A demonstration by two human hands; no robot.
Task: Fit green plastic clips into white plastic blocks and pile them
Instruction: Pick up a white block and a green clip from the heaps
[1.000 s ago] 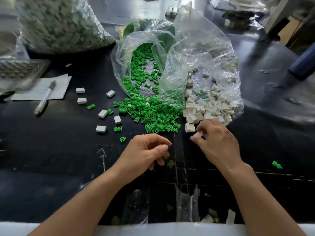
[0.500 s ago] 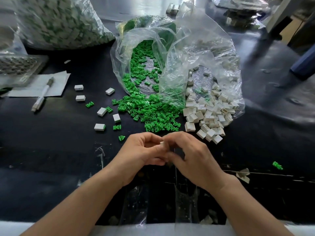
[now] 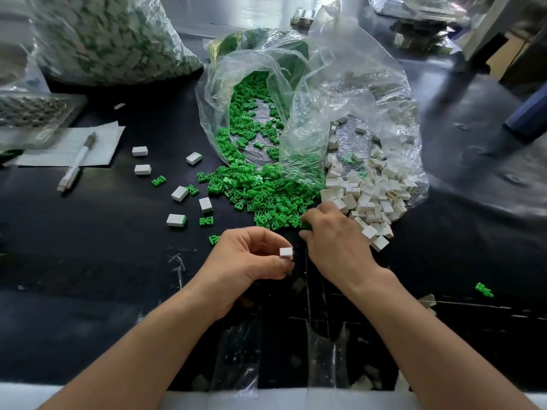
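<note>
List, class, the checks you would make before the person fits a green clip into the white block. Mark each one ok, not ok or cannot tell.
1. The left hand pinches the white block at its fingertips: ok.
2. The right hand has a clip from the green clip pile: cannot tell; its fingertips are at the pile's near edge and the grasp is hidden.
3. The block's opening faces the right hand: cannot tell.
4. The white block pile lies close beside the right hand: ok.
5. The loose blocks left of the clips are piled: not ok; they lie scattered apart.
</note>
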